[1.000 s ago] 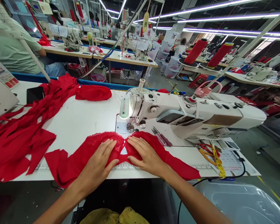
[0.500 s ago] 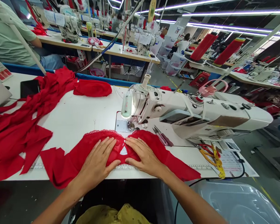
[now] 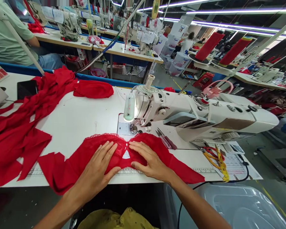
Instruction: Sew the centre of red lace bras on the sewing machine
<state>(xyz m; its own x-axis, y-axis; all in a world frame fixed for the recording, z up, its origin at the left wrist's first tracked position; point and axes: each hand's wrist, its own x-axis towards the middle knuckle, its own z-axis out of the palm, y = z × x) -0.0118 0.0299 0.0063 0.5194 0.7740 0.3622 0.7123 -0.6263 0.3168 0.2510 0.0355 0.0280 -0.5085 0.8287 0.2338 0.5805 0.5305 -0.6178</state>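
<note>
A red lace-trimmed bra lies spread along the front edge of the white sewing table. Flat on its left cup rests my left hand, fingers stretched out. My right hand lies flat over the right cup, its thumb pointing at the left one. Between my hands a small gap at the bra's centre shows white table. The palms hide much of both cups. Just beyond the bra stands a white sewing machine, its needle area lit. A printed ruler strip runs under the bra.
Red fabric pieces heap at the left, by a black phone. Thread snips lie under the machine arm. Orange-handled scissors and a yellow tape measure lie at right. A co-worker sits at upper left.
The view has shifted slightly. Both hands stay flat on the bra at nearly the same place, with only slight shifts of the fingers and thumbs.
</note>
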